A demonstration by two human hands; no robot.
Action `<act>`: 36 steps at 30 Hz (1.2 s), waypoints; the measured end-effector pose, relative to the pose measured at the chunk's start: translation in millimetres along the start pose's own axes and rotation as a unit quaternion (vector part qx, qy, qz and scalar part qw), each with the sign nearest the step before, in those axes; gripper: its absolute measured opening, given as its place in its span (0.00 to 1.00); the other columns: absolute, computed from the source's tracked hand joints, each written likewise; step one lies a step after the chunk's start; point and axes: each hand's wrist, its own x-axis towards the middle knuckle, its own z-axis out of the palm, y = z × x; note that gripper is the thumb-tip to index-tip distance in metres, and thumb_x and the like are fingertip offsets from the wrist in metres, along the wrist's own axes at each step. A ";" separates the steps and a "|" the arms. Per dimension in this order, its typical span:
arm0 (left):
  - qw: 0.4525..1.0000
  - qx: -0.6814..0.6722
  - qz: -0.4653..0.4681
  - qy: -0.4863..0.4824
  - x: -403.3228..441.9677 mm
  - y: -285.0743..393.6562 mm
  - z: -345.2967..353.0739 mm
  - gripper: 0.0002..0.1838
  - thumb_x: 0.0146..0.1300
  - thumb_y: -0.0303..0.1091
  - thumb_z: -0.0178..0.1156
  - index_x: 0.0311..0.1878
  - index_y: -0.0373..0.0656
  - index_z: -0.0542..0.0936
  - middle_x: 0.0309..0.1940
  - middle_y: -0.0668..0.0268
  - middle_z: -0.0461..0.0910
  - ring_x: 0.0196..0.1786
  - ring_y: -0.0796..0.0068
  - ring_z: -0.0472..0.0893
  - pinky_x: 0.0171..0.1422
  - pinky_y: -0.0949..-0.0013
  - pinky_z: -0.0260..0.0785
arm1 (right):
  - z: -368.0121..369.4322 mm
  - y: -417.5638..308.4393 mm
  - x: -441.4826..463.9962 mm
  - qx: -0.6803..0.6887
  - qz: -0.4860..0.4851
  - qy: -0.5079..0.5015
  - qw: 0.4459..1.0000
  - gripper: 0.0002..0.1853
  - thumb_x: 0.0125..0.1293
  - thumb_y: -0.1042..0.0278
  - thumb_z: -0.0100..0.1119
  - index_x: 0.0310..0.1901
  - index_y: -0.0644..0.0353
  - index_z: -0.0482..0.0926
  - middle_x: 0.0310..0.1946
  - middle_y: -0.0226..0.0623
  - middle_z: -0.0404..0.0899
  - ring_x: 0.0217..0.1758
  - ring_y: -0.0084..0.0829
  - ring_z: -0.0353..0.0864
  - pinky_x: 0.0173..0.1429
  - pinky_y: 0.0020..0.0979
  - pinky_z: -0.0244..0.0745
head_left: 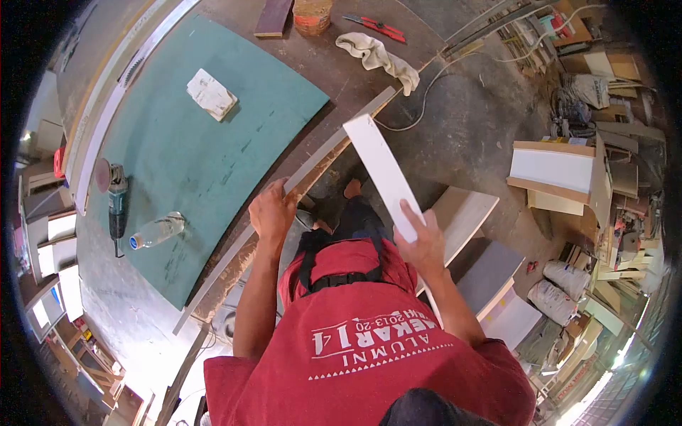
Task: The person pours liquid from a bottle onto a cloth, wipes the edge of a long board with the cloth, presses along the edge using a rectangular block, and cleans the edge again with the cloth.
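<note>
Two bare hands are at the near edge of the tabletop (305, 53): the left hand (273, 211) is curled, fingers closed over a long, thin strip (234, 255) that runs along that edge, and the right hand (421, 240) grips a white board (380, 170) by its lower end, fingers wrapped round it. The board is out beyond the near edge, its upper end close to the strip; whether they touch, I cannot tell. A green sheet (213, 156) covers much of the tabletop, carrying a pale block (212, 94) near its far edge and a clear bottle (160, 229) towards its left end, beside a grinder (116, 202). A crumpled cloth (376, 57) lies at the tabletop's right edge, near red-handled pliers (376, 27).
</note>
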 end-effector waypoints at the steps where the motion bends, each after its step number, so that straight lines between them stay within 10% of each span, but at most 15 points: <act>1: 1.000 -0.012 0.013 0.020 0.1 -0.6 1.4 0.22 0.61 0.43 0.71 0.57 0.49 0.86 0.37 0.54 0.87 0.43 0.46 0.87 0.47 0.49 0.78 | -3.0 -3.3 4.1 -0.009 0.012 0.000 1.000 0.41 0.60 0.54 0.73 0.77 0.26 0.72 0.42 0.44 0.72 0.37 0.53 0.86 0.41 0.51 0.85; 6: 0.999 0.029 0.008 -0.011 -2.4 2.2 -2.3 0.19 0.63 0.40 0.70 0.57 0.51 0.87 0.47 0.58 0.89 0.48 0.50 0.88 0.50 0.52 0.80 | 11.4 -1.8 142.7 -0.021 0.009 0.116 0.993 0.33 0.67 0.47 0.68 0.74 0.36 0.76 0.43 0.50 0.78 0.41 0.58 0.87 0.43 0.52 0.84; 15: 1.000 0.023 0.000 -0.019 -0.5 1.3 -5.9 0.20 0.63 0.40 0.69 0.58 0.50 0.86 0.41 0.58 0.89 0.47 0.51 0.88 0.50 0.51 0.79 | 7.9 -15.1 -22.4 0.018 -0.037 0.007 0.999 0.35 0.66 0.39 0.69 0.74 0.33 0.76 0.40 0.46 0.73 0.36 0.54 0.85 0.41 0.50 0.83; 23: 0.999 0.018 -0.006 -0.029 0.1 2.2 -6.5 0.20 0.61 0.39 0.69 0.57 0.50 0.87 0.43 0.56 0.89 0.48 0.49 0.88 0.51 0.50 0.80 | 11.6 6.9 162.5 -0.001 -0.038 0.135 0.990 0.31 0.70 0.46 0.69 0.73 0.39 0.78 0.36 0.55 0.81 0.39 0.57 0.85 0.44 0.51 0.79; 29: 1.000 0.002 -0.012 -0.014 -1.9 -4.5 4.3 0.21 0.63 0.43 0.68 0.58 0.50 0.87 0.44 0.55 0.89 0.48 0.48 0.87 0.51 0.49 0.79 | 14.8 28.2 4.9 0.042 -0.051 0.026 0.997 0.38 0.65 0.46 0.73 0.77 0.34 0.73 0.37 0.48 0.76 0.37 0.55 0.84 0.40 0.50 0.82; 36: 0.999 -0.023 -0.011 -0.034 9.7 -4.6 -10.5 0.23 0.62 0.39 0.69 0.61 0.49 0.84 0.46 0.53 0.88 0.49 0.47 0.87 0.52 0.49 0.79 | -10.0 3.4 3.9 0.111 -0.082 0.013 0.990 0.36 0.59 0.58 0.77 0.69 0.55 0.76 0.47 0.47 0.79 0.50 0.52 0.84 0.52 0.47 0.82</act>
